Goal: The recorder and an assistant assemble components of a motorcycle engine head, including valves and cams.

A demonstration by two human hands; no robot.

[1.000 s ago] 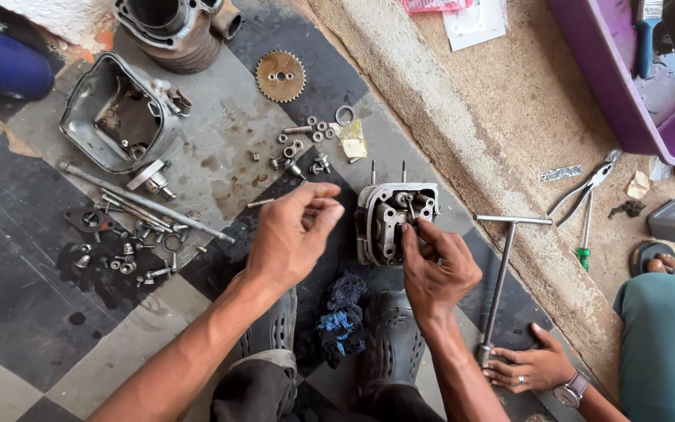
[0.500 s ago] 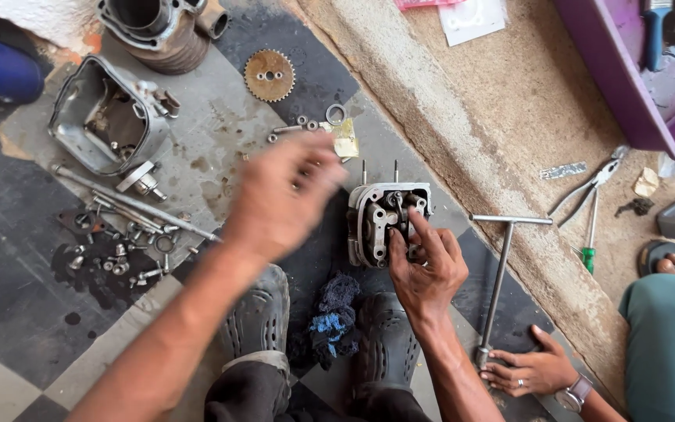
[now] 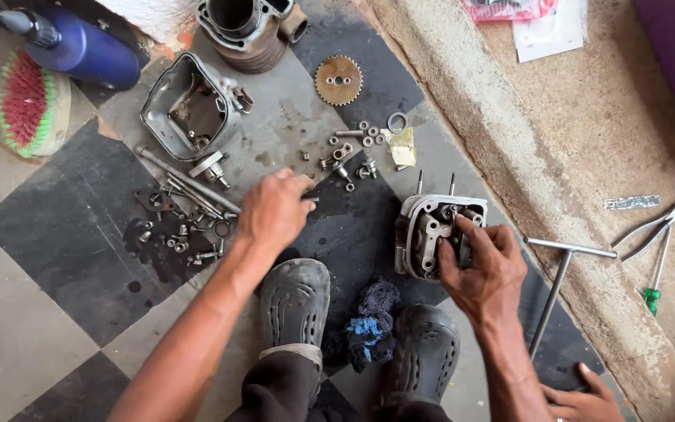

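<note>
2 studs on cylinder head (image 3: 431,234) point away | right hand (image 3: 482,270) grip grasping it | left hand (image 3: 273,212) grip unclear

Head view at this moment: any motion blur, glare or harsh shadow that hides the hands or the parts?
Head view: sharp, no motion blur on the left hand or the right hand; soft even daylight, no hard shadows; no glare on the cylinder head; slight wide-angle bend at the edges.

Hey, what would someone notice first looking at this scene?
The right hand gripping a grey metal engine head stood on the checkered floor, just ahead of two dark shoes. The left hand reaches over scattered bolts and washers. Farther up lie a toothed sprocket and an open metal cover.
</note>
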